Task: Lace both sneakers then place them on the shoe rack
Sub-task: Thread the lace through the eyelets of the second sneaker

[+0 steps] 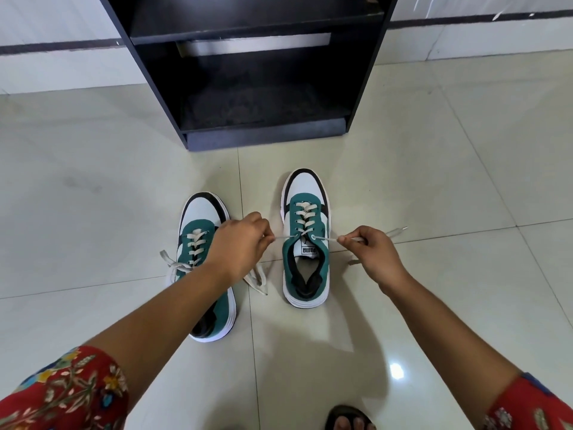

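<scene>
1. Both hands, left [240,240] and right [370,248], pinch lace ends of the right shoe [305,240], near the rack [263,72].
2. I judge equal pulls snug it evenly.
3. Left shoe [204,268] sits beside it.

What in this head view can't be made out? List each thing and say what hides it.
- Left sneaker: the left forearm crosses its collar and heel, so whether its lace is tied cannot be told.
- Lace ends of the right sneaker: pinched inside the left hand and right hand.
- Shoe rack: top cut off by the frame edge; lower shelf too dark.
- Sandalled foot: cut off at the bottom edge.
</scene>
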`<state>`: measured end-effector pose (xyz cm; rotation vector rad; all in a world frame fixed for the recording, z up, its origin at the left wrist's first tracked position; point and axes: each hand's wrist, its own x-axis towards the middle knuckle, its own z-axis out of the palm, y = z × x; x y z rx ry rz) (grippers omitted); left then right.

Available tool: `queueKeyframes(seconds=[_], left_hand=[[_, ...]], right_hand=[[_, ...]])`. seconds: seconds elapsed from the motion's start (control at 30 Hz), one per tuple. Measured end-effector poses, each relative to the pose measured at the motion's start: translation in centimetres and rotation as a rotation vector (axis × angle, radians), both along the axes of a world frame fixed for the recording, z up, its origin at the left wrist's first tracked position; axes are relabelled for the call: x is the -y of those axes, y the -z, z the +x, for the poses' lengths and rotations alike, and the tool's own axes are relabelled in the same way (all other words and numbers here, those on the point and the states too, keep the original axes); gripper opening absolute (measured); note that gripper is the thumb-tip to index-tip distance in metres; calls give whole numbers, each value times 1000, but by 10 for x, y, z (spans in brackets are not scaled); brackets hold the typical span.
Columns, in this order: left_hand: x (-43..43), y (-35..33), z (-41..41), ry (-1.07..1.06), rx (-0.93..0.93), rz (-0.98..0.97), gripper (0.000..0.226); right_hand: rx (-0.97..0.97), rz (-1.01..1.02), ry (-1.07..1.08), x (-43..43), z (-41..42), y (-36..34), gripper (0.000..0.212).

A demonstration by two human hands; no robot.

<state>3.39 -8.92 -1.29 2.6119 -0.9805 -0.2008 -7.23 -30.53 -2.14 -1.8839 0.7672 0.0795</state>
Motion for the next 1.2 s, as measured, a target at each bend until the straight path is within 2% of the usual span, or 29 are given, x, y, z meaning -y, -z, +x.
queueKeyframes(seconds=[0.13,0.33,0.4,0.47,0.53,0.6,0.67,0.77,0.87,0.93,1.07,1.2], left_hand=[[-8,4,5,11,41,14,18],[-6,15,-7,1,-10,78,20],[1,10,-4,-40,15,78,27],[3,3,-6,-143,-20,2,27],[4,0,-15,-246,-211,-83,32],[6,-2,-25,-362,-544,-208,39],[11,-1,-29,-466,-746,-342,38],[23,-2,-30,-561,-865,-468,32],[35,-13,-31,-680,-992,-684,18],[41,-17,-29,-712,-1038,-816,12],[45,-21,-27,-678,-1104,-820,8],[44,-16,-22,-646,-1141,-802,12]], right_hand=[[-6,-19,-14,5,-1,0,18],[-64,-51,-63,-7,-16,22,15],[-21,-197,-131,-8,-10,20,10],[60,-416,-138,-9,-7,11,26],[121,-519,-89,-14,-11,0,23],[42,-447,-91,-23,-17,-5,36],[-81,-367,-112,-33,-18,-5,45],[-84,-195,-31,-37,-8,-4,39],[2,234,197,-41,6,-10,21],[34,421,299,-44,12,-16,9],[96,525,271,-45,20,-18,21],[110,594,289,-46,21,-14,22]])
